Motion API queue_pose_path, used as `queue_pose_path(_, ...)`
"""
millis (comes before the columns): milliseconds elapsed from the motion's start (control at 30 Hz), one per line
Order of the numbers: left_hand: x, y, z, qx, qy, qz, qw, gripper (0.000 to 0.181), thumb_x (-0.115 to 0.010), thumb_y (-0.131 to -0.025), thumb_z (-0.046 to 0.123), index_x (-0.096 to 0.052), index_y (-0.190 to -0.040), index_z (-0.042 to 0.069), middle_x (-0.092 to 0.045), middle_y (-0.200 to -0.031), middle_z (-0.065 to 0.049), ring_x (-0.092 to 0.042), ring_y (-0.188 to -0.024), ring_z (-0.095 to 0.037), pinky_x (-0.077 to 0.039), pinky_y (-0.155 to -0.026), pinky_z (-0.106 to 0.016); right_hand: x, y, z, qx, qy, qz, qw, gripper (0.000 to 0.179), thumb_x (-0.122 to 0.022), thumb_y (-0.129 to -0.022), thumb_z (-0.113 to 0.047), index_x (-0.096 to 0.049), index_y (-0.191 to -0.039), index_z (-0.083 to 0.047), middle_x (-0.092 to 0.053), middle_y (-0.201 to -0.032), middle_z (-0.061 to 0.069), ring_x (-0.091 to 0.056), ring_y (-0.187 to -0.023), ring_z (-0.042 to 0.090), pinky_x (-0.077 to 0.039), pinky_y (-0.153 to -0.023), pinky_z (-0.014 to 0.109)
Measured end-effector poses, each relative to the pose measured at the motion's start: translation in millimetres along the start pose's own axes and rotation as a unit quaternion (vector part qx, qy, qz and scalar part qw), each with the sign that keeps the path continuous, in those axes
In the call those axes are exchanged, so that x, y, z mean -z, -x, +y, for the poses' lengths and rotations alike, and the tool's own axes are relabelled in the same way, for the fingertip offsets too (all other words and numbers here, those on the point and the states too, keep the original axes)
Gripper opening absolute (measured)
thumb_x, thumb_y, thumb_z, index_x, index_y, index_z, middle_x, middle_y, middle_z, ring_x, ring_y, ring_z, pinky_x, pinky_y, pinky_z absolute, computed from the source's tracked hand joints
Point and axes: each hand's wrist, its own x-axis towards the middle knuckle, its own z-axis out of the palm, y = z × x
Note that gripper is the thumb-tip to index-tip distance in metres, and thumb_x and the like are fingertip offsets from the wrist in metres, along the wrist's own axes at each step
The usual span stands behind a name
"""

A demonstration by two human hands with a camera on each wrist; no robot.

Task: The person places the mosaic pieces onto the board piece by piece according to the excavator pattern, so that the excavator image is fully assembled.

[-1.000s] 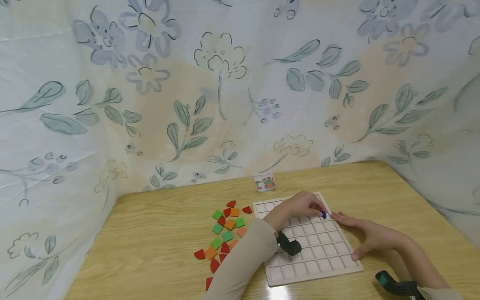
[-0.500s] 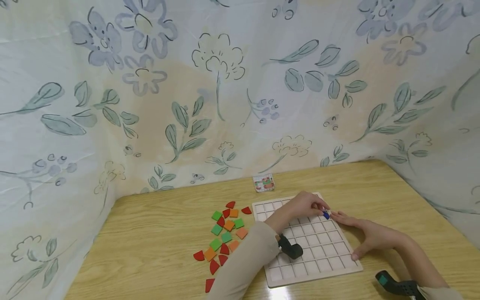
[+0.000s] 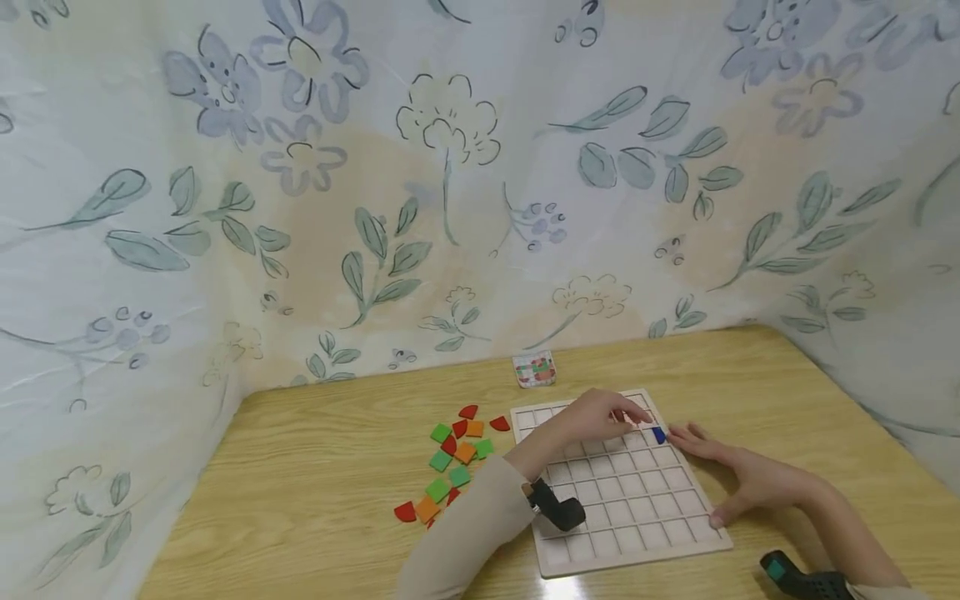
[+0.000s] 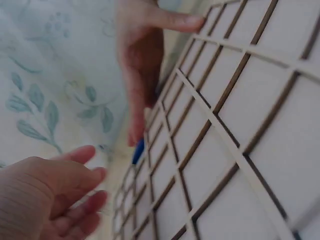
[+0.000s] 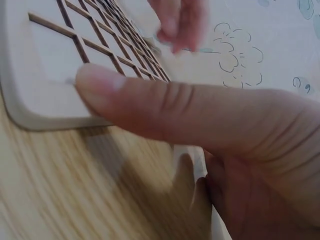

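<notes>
A white grid board with raised wooden ribs lies on the table. One small blue piece sits in a cell at its right edge, near the far corner. My left hand hovers over the far rows just left of that piece, fingers loosely bent and holding nothing. In the left wrist view the blue piece shows beyond the fingers. My right hand rests along the board's right side, fingers extended beside the blue piece. Its thumb presses on the rim near the close right corner.
Red quarter-round pieces and green and orange squares lie scattered left of the board, partly behind the left sleeve. A small patterned card lies behind the board. Floral cloth hangs around the table.
The left hand has let go of the blue piece and drawn back a little to the left. The piece now lies in its cell. The right hand keeps its place at the board's edge.
</notes>
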Motion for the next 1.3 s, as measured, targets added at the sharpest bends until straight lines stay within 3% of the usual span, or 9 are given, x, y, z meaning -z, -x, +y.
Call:
queue_pose_path(167, 20.9, 46.5, 10.2, -0.003, 0.023, -0.048, 0.9986, 0.032, -0.052, -0.091, 0.006, -0.063, -0.119, 0.016, -0.065, -0.113, 0.003, -0.057, -0.094, 0.002, -0.041, -0.074, -0.008, -1, 1.8, 0, 0.008, 0.001, -0.003, 1.0, 0.096, -0.077, -0.07, -0.03, -0.023, -0.147, -0.011, -0.006, -0.154, 0.009, 0.002, -0.12, -0.029, -0.012, -0.083, 0.078)
queue_pose_path(333, 45.5, 102.7, 12.6, 0.011, 0.082, -0.029, 0.9961, 0.03, -0.053, -0.092, 0.01, -0.061, -0.121, 0.011, -0.063, -0.118, -0.004, -0.059, -0.096, -0.003, -0.044, -0.085, -0.016, -1, 2.8, -1, 0.028, 0.004, 0.008, 0.9996, 0.097, -0.079, -0.068, -0.029, -0.025, -0.146, -0.008, -0.008, -0.153, -0.001, 0.0, -0.123, -0.026, -0.012, -0.11, 0.034)
queue_pose_path(400, 54.9, 124.8, 9.7, 0.031, 0.106, -0.009, 0.9938, 0.03, -0.054, -0.093, 0.013, -0.06, -0.121, 0.01, -0.063, -0.119, -0.006, -0.059, -0.099, -0.009, -0.045, -0.089, -0.021, 0, 2.4, -1, 0.034, 0.0, 0.013, 0.9993, 0.097, -0.08, -0.067, -0.029, -0.027, -0.145, -0.007, -0.009, -0.151, -0.008, -0.001, -0.123, -0.026, -0.008, -0.1, 0.008)
queue_pose_path(467, 62.4, 145.3, 4.8, 0.053, 0.121, 0.021, 0.9911, 0.03, -0.055, -0.093, 0.017, -0.06, -0.122, 0.011, -0.062, -0.118, -0.007, -0.059, -0.101, -0.013, -0.045, -0.091, -0.027, 1, 1.6, -2, 0.042, -0.006, 0.01, 0.999, 0.098, -0.08, -0.066, -0.027, -0.026, -0.145, -0.006, -0.008, -0.149, -0.014, -0.001, -0.122, -0.027, -0.001, -0.11, 0.029)
queue_pose_path(533, 67.7, 165.1, -0.6, 0.082, 0.134, 0.055, 0.9861, 0.031, -0.056, -0.092, 0.02, -0.06, -0.122, 0.011, -0.062, -0.118, -0.008, -0.058, -0.102, -0.017, -0.046, -0.09, -0.032, 1, 0.8, -2, 0.045, -0.003, 0.011, 0.9989, 0.098, -0.08, -0.066, -0.028, -0.027, -0.145, -0.005, -0.008, -0.148, -0.017, -0.002, -0.122, -0.027, -0.001, -0.111, 0.029)
queue_pose_path(733, 64.6, 214.2, -21.7, 0.166, 0.18, 0.138, 0.9598, 0.034, -0.058, -0.091, 0.023, -0.061, -0.12, 0.006, -0.062, -0.116, -0.011, -0.058, -0.097, -0.018, -0.047, -0.082, -0.029, -2, 0.2, -1, 0.06, 0.013, 0.016, 0.998, 0.1, -0.08, -0.064, -0.032, -0.027, -0.144, -0.003, -0.008, -0.147, -0.016, -0.004, -0.121, -0.027, -0.003, -0.086, -0.006)
queue_pose_path(1000, 51.7, 248.8, -40.7, 0.24, 0.164, 0.229, 0.929, 0.03, -0.061, -0.089, 0.02, -0.063, -0.117, 0.007, -0.064, -0.112, -0.011, -0.059, -0.096, -0.022, -0.047, -0.079, -0.028, -6, 1.4, -1, 0.044, 0.016, 0.012, 0.9988, 0.1, -0.078, -0.066, -0.034, -0.024, -0.145, -0.004, -0.008, -0.148, -0.001, -0.002, -0.118, -0.028, -0.001, -0.084, -0.007)
queue_pose_path(1100, 50.3, 253.0, -47.5, 0.261, 0.155, 0.261, 0.9165, 0.029, -0.062, -0.088, 0.015, -0.063, -0.115, 0.005, -0.064, -0.111, -0.013, -0.059, -0.094, -0.023, -0.048, -0.078, -0.028, -6, 0.3, 2, 0.056, 0.017, 0.01, 0.9982, 0.099, -0.078, -0.067, -0.031, -0.024, -0.145, -0.003, -0.008, -0.146, -0.014, -0.002, -0.119, -0.028, -0.001, -0.085, -0.007)
queue_pose_path(1300, 54.1, 254.2, -61.3, 0.283, 0.109, 0.279, 0.911, 0.026, -0.064, -0.085, 0.009, -0.066, -0.111, 0.005, -0.067, -0.106, -0.011, -0.061, -0.091, -0.023, -0.048, -0.076, -0.03, -5, -0.7, 4, 0.068, 0.015, 0.013, 0.9975, 0.098, -0.078, -0.067, -0.027, -0.024, -0.145, -0.004, -0.007, -0.141, -0.033, -0.003, -0.12, -0.027, -0.001, -0.085, -0.006)
